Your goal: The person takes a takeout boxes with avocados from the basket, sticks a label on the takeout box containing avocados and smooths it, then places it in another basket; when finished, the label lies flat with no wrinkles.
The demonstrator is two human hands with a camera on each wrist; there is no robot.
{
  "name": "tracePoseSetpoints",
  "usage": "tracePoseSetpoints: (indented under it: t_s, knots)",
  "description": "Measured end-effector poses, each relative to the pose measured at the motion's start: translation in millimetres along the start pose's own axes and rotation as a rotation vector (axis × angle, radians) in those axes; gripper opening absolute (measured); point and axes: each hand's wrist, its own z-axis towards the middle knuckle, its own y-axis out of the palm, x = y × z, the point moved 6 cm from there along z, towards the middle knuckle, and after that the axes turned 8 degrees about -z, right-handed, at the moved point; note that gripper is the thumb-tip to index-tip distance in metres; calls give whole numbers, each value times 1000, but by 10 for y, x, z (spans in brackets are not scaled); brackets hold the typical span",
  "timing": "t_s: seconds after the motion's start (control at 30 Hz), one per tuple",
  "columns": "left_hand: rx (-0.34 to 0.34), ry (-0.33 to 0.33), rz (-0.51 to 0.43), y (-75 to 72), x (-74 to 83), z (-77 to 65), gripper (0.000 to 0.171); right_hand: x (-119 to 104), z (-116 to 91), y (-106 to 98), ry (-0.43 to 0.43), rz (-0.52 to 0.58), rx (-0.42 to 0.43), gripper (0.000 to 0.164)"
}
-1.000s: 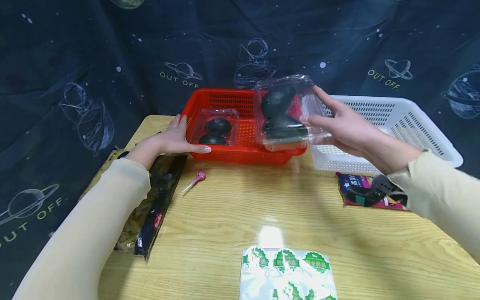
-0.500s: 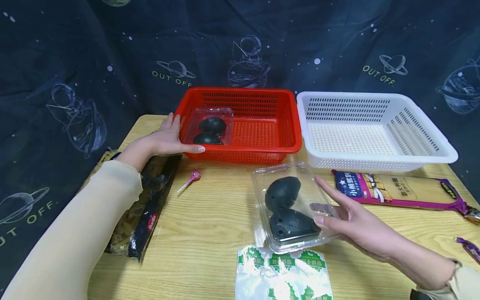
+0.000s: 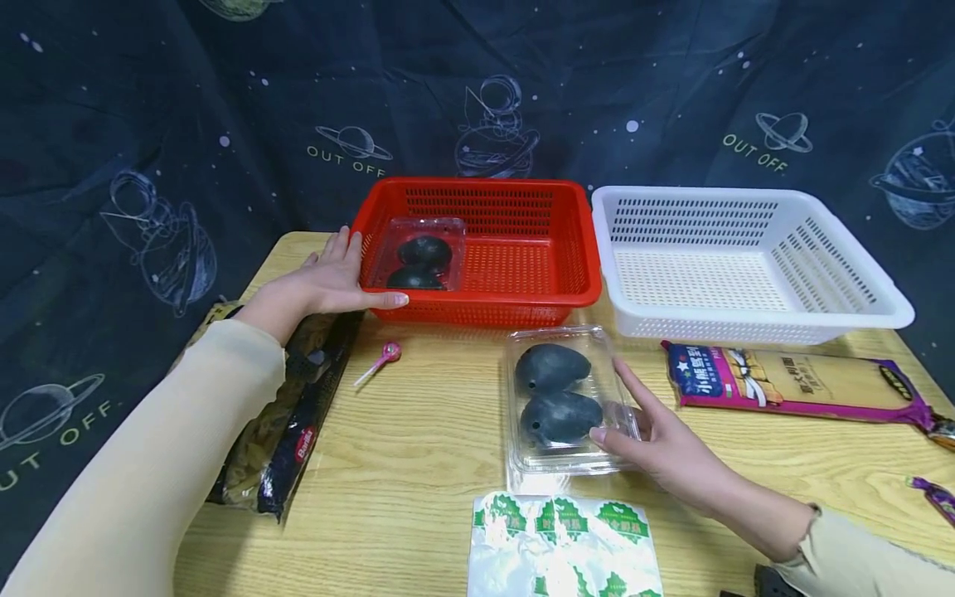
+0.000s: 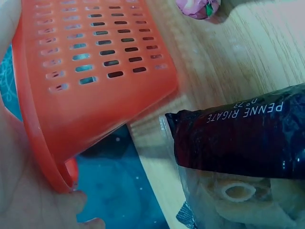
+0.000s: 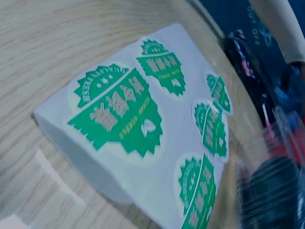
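Observation:
My left hand (image 3: 324,278) rests at the left front corner of the red basket (image 3: 485,309), fingers spread along the left rim and thumb straight along the front. Inside that basket lies a clear plastic box (image 3: 457,236) with dark avocado-shaped pieces. With thumb on the lid and fingers at the right side, my right hand (image 3: 664,439) holds a second clear plastic box (image 3: 540,462) containing two dark avocado-shaped pieces (image 3: 559,417). It lies low over the table, just behind the sticker sheet (image 3: 563,547). In the right wrist view, green-and-white stickers (image 5: 119,114) fill the middle.
A white basket (image 3: 753,319) stands right of the red one. A purple-edged noodle pack (image 3: 806,381) lies before it, with a purple-wrapped piece (image 3: 934,497) farther right. A pink lollipop (image 3: 388,354) and a penne bag (image 3: 287,423) lie at left. A dark printed cloth (image 3: 477,91) hangs behind.
My right hand has brought the box from over the red basket down to the front middle of the table and straightened it. My left hand has stayed at the red basket.

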Motion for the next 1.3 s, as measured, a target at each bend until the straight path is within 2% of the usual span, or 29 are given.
tracePoseSetpoints:
  t_s: [0.17,0.33,0.6,0.67,0.73,0.83,0.9,0.93,0.97,1.0,1.1,1.17,1.2,1.3]
  knots:
    - [-6,4,-1,5,1,12,132,-77,-13,62,2,-31,20,94]
    - [8,9,-4,9,-12,20,131,-93,-15,94,42,-94,33,95]
    - [48,23,-14,10,-13,4,130,-78,-28,103,77,-142,28,93]
    - [78,44,-10,15,32,-29,128,-76,-28,106,78,-145,28,93]
    - [148,101,0,28,162,-105,125,-74,-29,108,77,-146,29,93]
    - [335,251,-33,121,528,-336,112,-70,-29,109,76,-151,30,93]
    - [435,342,-120,276,827,-555,98,-62,-27,106,75,-154,30,93]
    - [452,369,-183,381,963,-671,92,-63,-28,106,74,-155,31,92]
    - [443,387,-257,502,1087,-778,87,-64,-29,105,73,-155,30,93]
    - [404,386,-334,635,1199,-867,85,-66,-31,104,74,-158,31,93]
    - [199,312,-521,1043,1439,-1012,97,-69,-38,103,80,-158,33,93]
    - [82,270,-593,1266,1535,-1021,108,-74,-42,108,84,-153,36,93]
    - [44,260,-615,1345,1570,-1014,113,-78,-43,112,84,-148,39,93]
    - [12,254,-652,1480,1612,-960,121,-99,-48,137,82,-129,44,93]
